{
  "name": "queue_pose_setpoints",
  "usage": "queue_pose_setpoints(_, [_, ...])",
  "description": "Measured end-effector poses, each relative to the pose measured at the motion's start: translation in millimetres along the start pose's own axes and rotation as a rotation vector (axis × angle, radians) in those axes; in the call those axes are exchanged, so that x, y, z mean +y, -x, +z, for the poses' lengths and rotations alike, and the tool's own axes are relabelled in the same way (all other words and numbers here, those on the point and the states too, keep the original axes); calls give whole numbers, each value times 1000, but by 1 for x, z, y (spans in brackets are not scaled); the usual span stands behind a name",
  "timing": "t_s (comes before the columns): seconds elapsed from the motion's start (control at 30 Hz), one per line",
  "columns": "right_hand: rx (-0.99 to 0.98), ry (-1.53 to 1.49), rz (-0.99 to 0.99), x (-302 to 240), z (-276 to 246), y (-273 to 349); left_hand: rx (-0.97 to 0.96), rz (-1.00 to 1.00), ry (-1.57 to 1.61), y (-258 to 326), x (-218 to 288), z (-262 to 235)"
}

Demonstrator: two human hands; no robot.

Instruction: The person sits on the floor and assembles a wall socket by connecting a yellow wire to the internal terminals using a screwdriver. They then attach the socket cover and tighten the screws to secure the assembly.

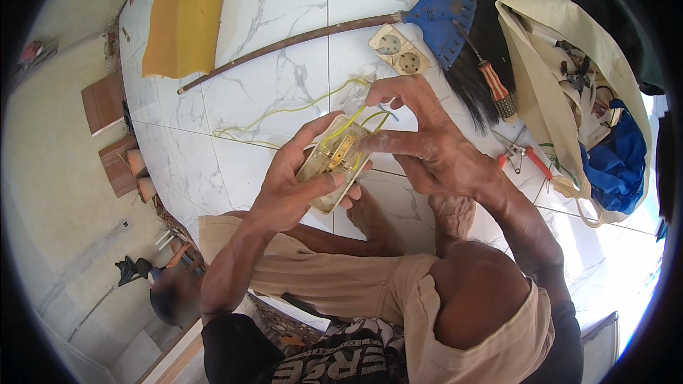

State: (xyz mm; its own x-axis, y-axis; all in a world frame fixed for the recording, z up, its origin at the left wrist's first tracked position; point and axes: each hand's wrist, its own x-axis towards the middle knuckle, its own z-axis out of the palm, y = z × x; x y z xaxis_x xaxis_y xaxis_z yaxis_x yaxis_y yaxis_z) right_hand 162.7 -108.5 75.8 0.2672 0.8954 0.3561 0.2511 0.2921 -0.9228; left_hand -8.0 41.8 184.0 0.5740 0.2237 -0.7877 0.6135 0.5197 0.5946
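My left hand [288, 188] cradles the cream housing of an opened power socket [326, 203], thumb pressed along its near side. Brass contact strips [343, 151] lie exposed inside it. Yellow-green wire [339, 130] loops through the housing and out past its far end. At that end, my right hand [437, 139] has its curled forefinger against the wire, while its thumb reaches over the housing's edge; the exact grip is partly hidden. Beyond my hands a cream two-outlet socket cover [398, 50] lies on the floor, and a longer stretch of wire [299, 108] trails left.
Red-handled pliers [525, 158] and a screwdriver [494, 89] lie right, beside a cloth bag [523, 35] holding parts. A blue-headed broom [441, 11] stretches across the marble-look tiles. A yellow sheet [183, 32] lies far left. Another person [174, 295] is at the lower left.
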Motion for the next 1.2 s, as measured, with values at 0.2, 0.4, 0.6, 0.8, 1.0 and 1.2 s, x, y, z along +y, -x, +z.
queue_pose_setpoints(0.2, [24,-1,-5,3,2,0,-80,-56,155,-2,1,-3])
queue_pose_setpoints(0.4, [16,-45,1,0,3,2,-138,-66,163,-4,4,-4])
queue_pose_setpoints(0.6, [4,-23,19,-13,-2,-2,-113,-45,227,-7,-2,-5])
queue_pose_setpoints(0.8, [76,6,-89,-3,13,2,-157,-50,332,-9,-3,-10])
queue_pose_setpoints(1.0, [8,-26,-114,-15,10,-1,-215,-25,287,-10,-9,-13])
queue_pose_setpoints(1.2, [-25,10,-122,-19,11,-1,-194,-12,272,-9,-6,-8])
